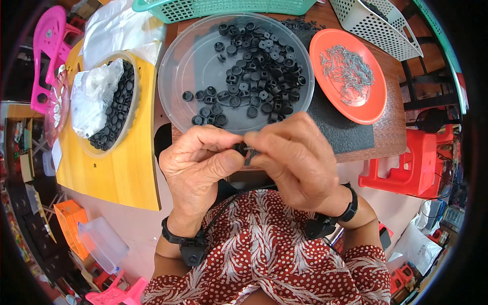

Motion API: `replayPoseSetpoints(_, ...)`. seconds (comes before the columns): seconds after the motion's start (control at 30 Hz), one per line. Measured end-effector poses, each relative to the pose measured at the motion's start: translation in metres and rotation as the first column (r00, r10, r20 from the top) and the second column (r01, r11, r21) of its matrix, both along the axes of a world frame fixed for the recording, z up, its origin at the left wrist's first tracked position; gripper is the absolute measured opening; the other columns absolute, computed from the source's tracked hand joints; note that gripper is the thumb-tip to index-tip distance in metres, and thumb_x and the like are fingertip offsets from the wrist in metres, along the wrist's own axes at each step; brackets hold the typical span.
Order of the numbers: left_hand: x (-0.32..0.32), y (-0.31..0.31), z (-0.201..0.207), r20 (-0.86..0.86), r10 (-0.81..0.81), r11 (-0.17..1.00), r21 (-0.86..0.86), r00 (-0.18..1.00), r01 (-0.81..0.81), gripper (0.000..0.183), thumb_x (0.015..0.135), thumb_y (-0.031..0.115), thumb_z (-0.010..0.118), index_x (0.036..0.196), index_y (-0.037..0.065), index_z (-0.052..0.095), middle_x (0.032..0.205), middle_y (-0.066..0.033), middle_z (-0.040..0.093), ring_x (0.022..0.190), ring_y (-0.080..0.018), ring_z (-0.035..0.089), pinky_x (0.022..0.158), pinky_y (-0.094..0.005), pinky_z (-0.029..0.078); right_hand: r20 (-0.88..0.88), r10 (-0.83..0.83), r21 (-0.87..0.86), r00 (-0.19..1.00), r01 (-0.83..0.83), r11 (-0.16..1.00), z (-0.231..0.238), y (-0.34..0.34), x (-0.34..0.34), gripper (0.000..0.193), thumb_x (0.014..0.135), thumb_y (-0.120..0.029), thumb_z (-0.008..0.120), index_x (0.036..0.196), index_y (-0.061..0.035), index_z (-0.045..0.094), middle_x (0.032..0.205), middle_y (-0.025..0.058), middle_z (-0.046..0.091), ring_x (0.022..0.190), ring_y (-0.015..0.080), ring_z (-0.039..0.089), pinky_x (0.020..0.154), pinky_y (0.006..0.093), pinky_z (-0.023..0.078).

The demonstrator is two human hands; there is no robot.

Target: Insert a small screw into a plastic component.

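The left hand (195, 165) pinched a small black piece (239, 147) between finger and thumb. The right hand (300, 160) pinched a tiny grey bit (247, 149) right beside it, too small to see well. Both were near the front of the brown desk (394, 114), just before a round clear tray (185, 63) of black pieces (264, 66).

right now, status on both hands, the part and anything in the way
Left hand pinching small black part. Right hand at small metal piece beside it, grip unclear. Round tray of black pieces just beyond; no obstruction visible.
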State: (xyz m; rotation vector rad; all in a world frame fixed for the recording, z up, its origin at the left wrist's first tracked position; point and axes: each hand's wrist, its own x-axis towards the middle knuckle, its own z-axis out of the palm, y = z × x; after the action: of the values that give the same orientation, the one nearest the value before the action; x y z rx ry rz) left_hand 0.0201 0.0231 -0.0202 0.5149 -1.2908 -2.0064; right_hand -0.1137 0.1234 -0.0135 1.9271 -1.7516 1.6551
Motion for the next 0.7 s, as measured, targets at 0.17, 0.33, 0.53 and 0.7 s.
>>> replayPoseSetpoints(0.17, 0.005, -0.007, 0.005, 0.063, 0.081, 0.995, 0.052, 0.995, -0.084, 0.027, 0.07, 0.0, 0.074, 0.091, -0.007, 0.059, 0.08, -0.0107, 0.064, 0.07, -0.0153, 0.063, 0.064, -0.0242, 0.053, -0.051, -0.222, 0.164, 0.974, 0.227, 0.96, -0.001, -0.003, -0.024, 0.028, 0.068, 0.005, 0.066, 0.095, 0.0021, 0.062, 0.081, 0.0119, 0.06, 0.07, 0.0241, 0.057, 0.059, 0.0308, 0.044)
replayPoseSetpoints(0.33, 0.006, -0.012, 0.006, 0.059, 0.125, 0.992, -0.036, 0.99, -0.123, 0.026, 0.071, 0.002, 0.074, 0.091, -0.006, 0.06, 0.079, -0.011, 0.064, 0.068, -0.0151, 0.063, 0.062, -0.0229, 0.052, -0.247, -0.08, 0.256, 0.966, 0.145, 0.956, -0.011, -0.021, -0.044, 0.015, 0.058, 0.003, 0.059, 0.071, -0.0034, 0.06, 0.07, 0.0096, 0.052, 0.07, 0.0274, 0.05, 0.059, 0.0363, 0.042)
replayPoseSetpoints(0.53, 0.006, -0.011, 0.007, 0.081, 0.138, 0.988, -0.082, 0.987, -0.131, 0.025, 0.074, 0.007, 0.072, 0.091, -0.004, 0.058, 0.08, -0.0126, 0.063, 0.067, -0.0168, 0.06, 0.058, -0.0235, 0.047, -0.46, 0.114, 0.431, 0.88, 0.109, 0.896, -0.014, -0.041, -0.041, 0.006, 0.059, -0.003, 0.06, 0.065, -0.0036, 0.058, 0.071, 0.0112, 0.054, 0.072, 0.0286, 0.052, 0.061, 0.037, 0.043)
replayPoseSetpoints(0.7, 0.006, -0.014, 0.008, 0.047, 0.148, 0.987, -0.064, 0.988, -0.145, 0.024, 0.073, 0.002, 0.073, 0.091, -0.005, 0.06, 0.081, -0.0106, 0.064, 0.068, -0.015, 0.063, 0.061, -0.0223, 0.052, -0.4, 0.075, 0.389, 0.913, 0.096, 0.916, -0.011, -0.04, -0.038, 0.008, 0.06, -0.002, 0.062, 0.067, -0.0026, 0.059, 0.07, 0.0113, 0.054, 0.072, 0.0293, 0.053, 0.061, 0.0375, 0.044)
